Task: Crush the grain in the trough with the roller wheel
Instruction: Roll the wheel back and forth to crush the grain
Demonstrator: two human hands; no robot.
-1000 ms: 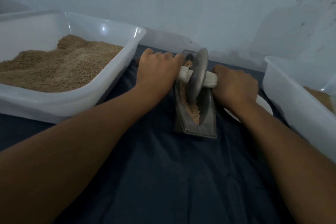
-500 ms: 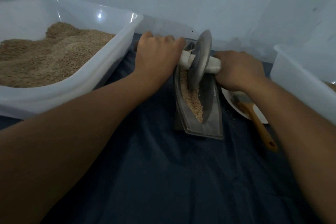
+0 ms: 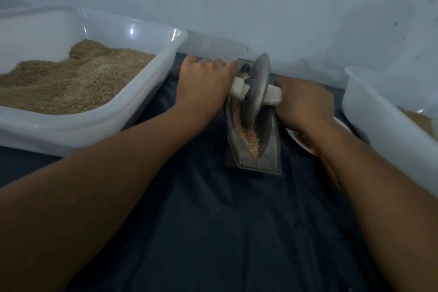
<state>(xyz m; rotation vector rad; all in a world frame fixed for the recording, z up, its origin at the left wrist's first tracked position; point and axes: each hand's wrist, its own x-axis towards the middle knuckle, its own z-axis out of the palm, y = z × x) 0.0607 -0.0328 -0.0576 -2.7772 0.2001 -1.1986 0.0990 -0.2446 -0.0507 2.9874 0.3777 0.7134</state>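
Head view: both forearms reach from lower corners toward frame centre. Left hand (image 3: 205, 83) and right hand (image 3: 304, 104) curl tight around white-wrapped axle (image 3: 273, 96) either side of roller wheel (image 3: 257, 92). Wheel stands upright in metal trough (image 3: 267, 149) on dark cloth (image 3: 237, 220), grain (image 3: 247, 136) beneath. Grain-filled tub (image 3: 132, 111) upper left.

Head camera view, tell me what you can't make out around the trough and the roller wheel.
- Handle ends: wrapped inside left hand and right hand.
- Roller wheel rim contact: buried in grain.
- Plate contents: covered by the right forearm.
- Right bin: cut off by the frame edge.
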